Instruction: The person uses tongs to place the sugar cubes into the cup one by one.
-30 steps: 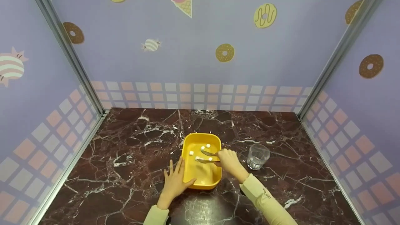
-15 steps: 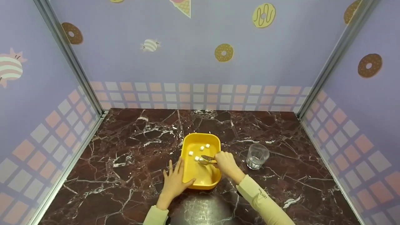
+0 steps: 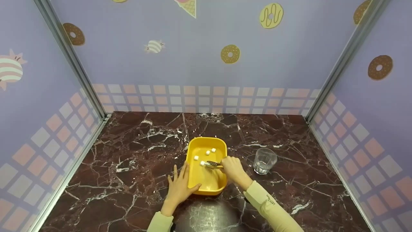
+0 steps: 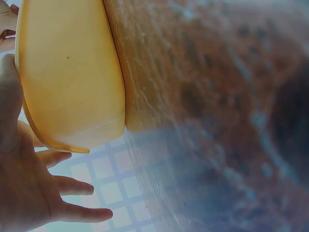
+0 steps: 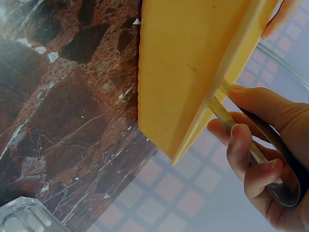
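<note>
Tongs in the right hand had narrowed since one second earlier: their two arms, then spread apart over the yellow tray, now lay close together, tips just beside a white cube. Three other cubes had kept their places farther up the tray floor. Whether the tips enclosed a cube could not be determined. The left hand remained at the tray's near left side, fingers straight and spread, thumb over the rim. A clear glass stood to the right on the veined tabletop. The head view showed the cubes inside the tray; neither wrist view did. The right wrist view exposed the tongs' bent metal loop within the curled fingers, which pinched both arms; the left wrist view exposed the tray's outer wall.
</note>
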The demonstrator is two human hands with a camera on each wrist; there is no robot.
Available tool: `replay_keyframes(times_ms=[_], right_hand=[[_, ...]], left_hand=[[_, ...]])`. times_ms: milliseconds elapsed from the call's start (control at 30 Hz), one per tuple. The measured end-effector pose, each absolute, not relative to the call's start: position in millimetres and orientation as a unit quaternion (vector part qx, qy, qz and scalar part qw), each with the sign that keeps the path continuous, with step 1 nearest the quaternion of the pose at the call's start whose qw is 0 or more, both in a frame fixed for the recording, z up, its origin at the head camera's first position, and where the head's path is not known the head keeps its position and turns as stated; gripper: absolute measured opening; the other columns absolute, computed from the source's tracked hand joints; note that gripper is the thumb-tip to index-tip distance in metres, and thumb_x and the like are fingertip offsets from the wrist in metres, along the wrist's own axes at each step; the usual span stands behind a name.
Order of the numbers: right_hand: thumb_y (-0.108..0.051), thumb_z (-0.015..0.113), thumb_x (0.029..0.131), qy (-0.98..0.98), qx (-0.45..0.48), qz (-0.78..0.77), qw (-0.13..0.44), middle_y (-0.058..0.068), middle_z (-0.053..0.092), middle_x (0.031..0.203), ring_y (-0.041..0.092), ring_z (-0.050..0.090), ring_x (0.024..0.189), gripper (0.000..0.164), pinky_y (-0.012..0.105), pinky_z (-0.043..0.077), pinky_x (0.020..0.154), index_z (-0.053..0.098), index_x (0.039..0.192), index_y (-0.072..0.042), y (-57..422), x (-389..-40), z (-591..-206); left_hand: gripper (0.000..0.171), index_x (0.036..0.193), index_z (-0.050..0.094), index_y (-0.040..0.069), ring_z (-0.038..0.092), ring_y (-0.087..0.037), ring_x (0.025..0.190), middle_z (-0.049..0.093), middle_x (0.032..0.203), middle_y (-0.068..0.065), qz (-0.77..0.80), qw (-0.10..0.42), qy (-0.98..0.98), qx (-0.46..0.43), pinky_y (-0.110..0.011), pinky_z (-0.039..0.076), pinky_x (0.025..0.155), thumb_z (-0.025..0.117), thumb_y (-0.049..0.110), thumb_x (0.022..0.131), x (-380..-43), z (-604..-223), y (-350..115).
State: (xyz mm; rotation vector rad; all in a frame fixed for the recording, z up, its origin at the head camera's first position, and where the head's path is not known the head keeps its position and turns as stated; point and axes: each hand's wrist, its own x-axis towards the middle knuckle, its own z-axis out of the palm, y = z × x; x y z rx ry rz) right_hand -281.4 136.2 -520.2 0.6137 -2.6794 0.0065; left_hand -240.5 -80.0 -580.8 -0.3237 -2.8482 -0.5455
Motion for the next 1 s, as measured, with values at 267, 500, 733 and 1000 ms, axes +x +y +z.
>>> replay_keyframes(times_ms=[267, 500, 733, 1000], right_hand=[[-0.011, 0.073, 0.059, -0.956, 0.224, 0.028, 0.187, 0.007, 0.059, 0.053, 0.025, 0.051, 0.044, 0.019, 0.037, 0.039, 0.038, 0.056, 0.050, -0.011, 138.9, -282.1, -519.0], [-0.014, 0.073, 0.061, -0.954, 0.228, 0.050, 0.191, 0.006, 0.060, 0.055, 0.025, 0.052, 0.045, 0.019, 0.037, 0.039, 0.039, 0.057, 0.052, -0.011, 142.9, -279.8, -515.4], [-0.017, 0.074, 0.065, -0.952, 0.233, 0.069, 0.187, 0.006, 0.062, 0.061, 0.027, 0.056, 0.050, 0.008, 0.039, 0.040, 0.041, 0.068, 0.064, -0.012, 149.9, -274.2, -501.5], [-0.019, 0.073, 0.067, -0.938, 0.242, 0.084, 0.232, 0.002, 0.057, 0.058, 0.024, 0.054, 0.047, 0.006, 0.037, 0.038, 0.039, 0.069, 0.069, -0.015, 163.4, -265.8, -481.9]], left_hand=[[0.092, 0.139, 0.028, 0.005, 0.021, -0.047, 0.130, 0.027, 0.146, -0.009, -0.182, 0.115, -0.970, -0.113, -0.071, 0.024, 0.092, 0.054, 0.063, 0.073, -240.3, -580.4, -80.1], [0.092, 0.140, 0.028, 0.005, 0.021, -0.048, 0.130, 0.028, 0.146, -0.009, -0.181, 0.115, -0.970, -0.113, -0.071, 0.025, 0.092, 0.054, 0.063, 0.073, -240.1, -580.1, -80.1], [0.092, 0.139, 0.029, 0.005, 0.021, -0.048, 0.130, 0.027, 0.146, -0.009, -0.183, 0.115, -0.970, -0.114, -0.072, 0.024, 0.091, 0.054, 0.063, 0.073, -240.1, -580.0, -79.5], [0.090, 0.139, 0.030, 0.004, 0.019, -0.048, 0.131, 0.027, 0.146, -0.011, -0.189, 0.105, -0.970, -0.112, -0.073, 0.021, 0.091, 0.058, 0.059, 0.073, -241.5, -582.0, -79.6]])
